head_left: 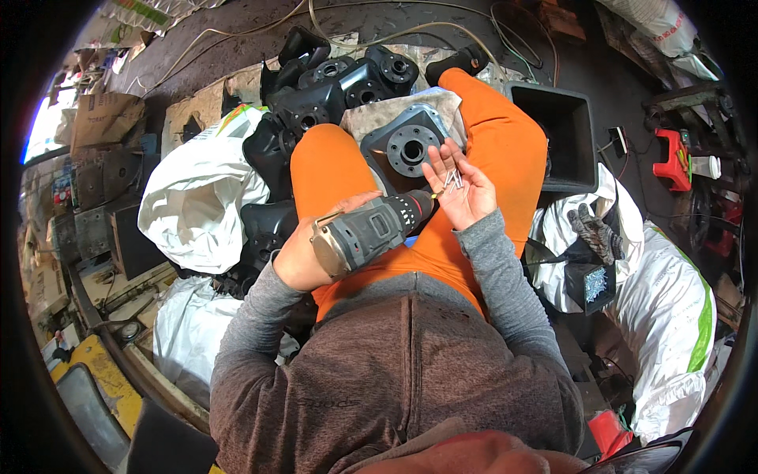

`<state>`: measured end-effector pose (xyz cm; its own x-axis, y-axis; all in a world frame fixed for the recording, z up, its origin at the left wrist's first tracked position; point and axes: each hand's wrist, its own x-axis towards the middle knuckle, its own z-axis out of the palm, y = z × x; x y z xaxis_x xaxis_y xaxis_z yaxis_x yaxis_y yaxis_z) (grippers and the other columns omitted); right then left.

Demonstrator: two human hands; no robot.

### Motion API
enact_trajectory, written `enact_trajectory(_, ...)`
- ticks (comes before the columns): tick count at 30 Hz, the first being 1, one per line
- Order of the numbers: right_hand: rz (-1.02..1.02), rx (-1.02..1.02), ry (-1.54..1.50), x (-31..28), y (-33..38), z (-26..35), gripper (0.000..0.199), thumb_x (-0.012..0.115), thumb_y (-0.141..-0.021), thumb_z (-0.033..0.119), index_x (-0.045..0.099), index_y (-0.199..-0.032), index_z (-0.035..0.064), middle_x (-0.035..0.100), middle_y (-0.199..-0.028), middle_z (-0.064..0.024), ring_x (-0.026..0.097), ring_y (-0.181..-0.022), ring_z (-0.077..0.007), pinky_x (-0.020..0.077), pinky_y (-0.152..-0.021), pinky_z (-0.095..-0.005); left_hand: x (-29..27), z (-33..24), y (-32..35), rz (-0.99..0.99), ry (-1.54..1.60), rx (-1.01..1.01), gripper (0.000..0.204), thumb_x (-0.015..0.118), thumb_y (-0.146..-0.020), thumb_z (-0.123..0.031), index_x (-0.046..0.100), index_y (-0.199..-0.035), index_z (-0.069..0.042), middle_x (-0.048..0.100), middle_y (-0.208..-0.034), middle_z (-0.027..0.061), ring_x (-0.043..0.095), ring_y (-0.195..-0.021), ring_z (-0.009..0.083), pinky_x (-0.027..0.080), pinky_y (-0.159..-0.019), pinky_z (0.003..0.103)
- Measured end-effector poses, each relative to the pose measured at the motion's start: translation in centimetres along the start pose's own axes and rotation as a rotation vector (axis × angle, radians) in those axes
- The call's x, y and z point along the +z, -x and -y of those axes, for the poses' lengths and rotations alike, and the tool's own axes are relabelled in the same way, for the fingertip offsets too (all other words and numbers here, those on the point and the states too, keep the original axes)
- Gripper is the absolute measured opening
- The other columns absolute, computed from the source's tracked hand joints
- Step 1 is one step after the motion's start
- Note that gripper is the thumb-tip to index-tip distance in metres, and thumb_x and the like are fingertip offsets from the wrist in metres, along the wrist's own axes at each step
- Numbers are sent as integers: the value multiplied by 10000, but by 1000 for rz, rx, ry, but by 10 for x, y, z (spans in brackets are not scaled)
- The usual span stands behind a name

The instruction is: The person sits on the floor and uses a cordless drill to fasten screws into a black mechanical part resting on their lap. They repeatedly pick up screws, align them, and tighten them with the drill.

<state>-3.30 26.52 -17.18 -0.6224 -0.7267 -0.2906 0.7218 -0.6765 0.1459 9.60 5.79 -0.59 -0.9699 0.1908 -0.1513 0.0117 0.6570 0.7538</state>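
Observation:
My left hand (304,254) grips a grey and black cordless drill (371,231), its tip pointing right toward my other palm. My right hand (458,188) lies palm up with fingers spread, and several small silver screws (452,178) rest on it. Just beyond both hands, a dark grey housing part with a round flange (407,146) rests on a cloth between my orange-clad knees (505,142).
A heap of similar black housing parts (332,87) lies ahead on the left. A black square bin (562,134) stands to the right, with a small black box of screws (594,284) and grey gloves (591,229) on white sacks. Cables run across the dark floor.

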Motion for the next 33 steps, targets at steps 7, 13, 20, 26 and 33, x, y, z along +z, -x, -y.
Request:
enact_trajectory(7, -16, -68, 145, 5, 5, -9, 488, 396, -905, -77, 446, -1380, 26, 554, -1328, -117, 450, -1330, -281, 349, -1140, -484, 0, -2, 1, -98, -49, -62, 567, 792, -756, -155, 567, -1265, -50, 566, -1319, 136, 607, -1143, 258, 485, -967, 342)
enact_trajectory(13, -124, -77, 141, 14, 9, -15, 480, 394, -939, -105, 442, -1389, 54, 520, -1363, -107, 429, -1345, -261, 399, -1127, -433, -7, -9, 4, -154, 40, -88, 541, 797, -753, -171, 589, -1238, -52, 572, -1311, 141, 626, -1117, 264, 504, -941, 344)
enact_trajectory(20, 26, 23, 193, 2, 9, -10, 482, 411, -944, -90, 426, -1404, 50, 527, -1360, -135, 479, -1304, -272, 462, -1072, -418, -11, -2, 10, -144, 93, -102, 536, 803, -748, -182, 596, -1224, -45, 563, -1316, 153, 610, -1134, 277, 486, -964, 353)
enact_trajectory(26, -22, 174, 481, 18, 10, 2, 485, 471, -941, -50, 400, -1416, 19, 524, -1358, -177, 548, -1234, -267, 538, -980, -377, -25, -4, 10, -19, 32, -78, 603, 809, -726, -155, 565, -1265, -34, 560, -1325, 153, 595, -1160, 268, 474, -980, 352)
enact_trajectory(33, -11, 379, 649, 22, 10, 10, 483, 549, -936, 30, 427, -1403, 11, 549, -1330, -152, 593, -1169, -235, 547, -954, -344, -28, -4, 18, 24, 87, -159, 659, 790, -729, -151, 528, -1329, -71, 599, -1295, 106, 666, -1045, 240, 521, -917, 321)
